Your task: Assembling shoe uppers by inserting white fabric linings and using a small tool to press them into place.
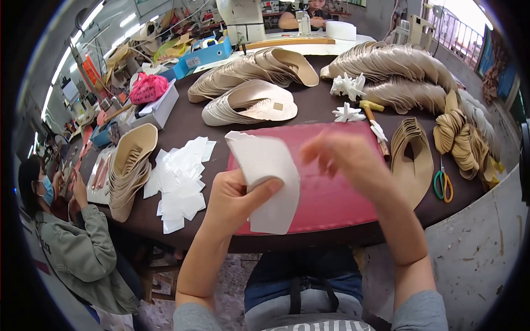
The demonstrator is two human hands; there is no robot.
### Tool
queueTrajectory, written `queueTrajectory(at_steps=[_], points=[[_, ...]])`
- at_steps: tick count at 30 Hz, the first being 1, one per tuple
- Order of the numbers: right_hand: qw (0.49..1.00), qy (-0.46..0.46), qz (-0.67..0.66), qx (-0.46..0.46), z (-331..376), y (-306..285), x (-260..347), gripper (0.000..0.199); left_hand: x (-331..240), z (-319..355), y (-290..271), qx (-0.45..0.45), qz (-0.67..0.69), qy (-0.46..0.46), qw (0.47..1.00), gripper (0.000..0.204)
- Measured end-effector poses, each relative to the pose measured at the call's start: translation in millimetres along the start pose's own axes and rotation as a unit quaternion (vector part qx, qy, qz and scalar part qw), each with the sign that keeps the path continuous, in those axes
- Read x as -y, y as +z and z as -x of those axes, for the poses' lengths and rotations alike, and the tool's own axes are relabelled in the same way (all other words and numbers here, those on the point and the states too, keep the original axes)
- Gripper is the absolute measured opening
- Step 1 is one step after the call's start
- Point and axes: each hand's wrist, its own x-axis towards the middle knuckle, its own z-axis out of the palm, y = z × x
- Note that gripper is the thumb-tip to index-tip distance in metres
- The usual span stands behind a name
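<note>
Fingers (326,157) of right hand (348,160) blurred

A white fabric piece (268,176) is held above a red mat (331,187) on the dark brown table (309,107). Left of the mat lie white cut pieces (179,182); right of it, tan shoe uppers (411,160) and green-handled scissors (442,185).

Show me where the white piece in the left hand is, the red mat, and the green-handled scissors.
white piece (270,182), head view, middle of its face.
red mat (331,198), head view, bare part right of the piece.
green-handled scissors (443,186), head view, on the handle loops.
</note>
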Motion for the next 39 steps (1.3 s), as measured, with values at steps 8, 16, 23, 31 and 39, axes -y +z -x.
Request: queueTrajectory(at_steps=[8, 16, 23, 31, 39], points=[[0.989, -0.063, -0.031, -0.129, 26, 33, -29, 0.008, -7, -10, 7, -0.050, -0.158, 0.005, 0.986, 0.019], [0.996, 0.023, -0.004, -0.088, 23, 47, -32, 0.006, -13, -20, 24, -0.073, 0.167, -0.010, 0.983, 0.023], [0.981, -0.100, 0.134, -0.097, 18, 34, -31, 0.009, -11, -6, -10, -0.149, -0.106, -0.005, 0.983, 0.023], [0.829, -0.420, 0.283, -0.238, -8, 26, 7, 0.009, -47, 0, -4, -0.023, -0.491, 0.137, 0.860, 0.026], [0.983, 0.122, -0.118, -0.061, 13, 35, -51, 0.013, 9, 17, -15, -0.131, -0.170, 0.022, 0.977, 0.020]])
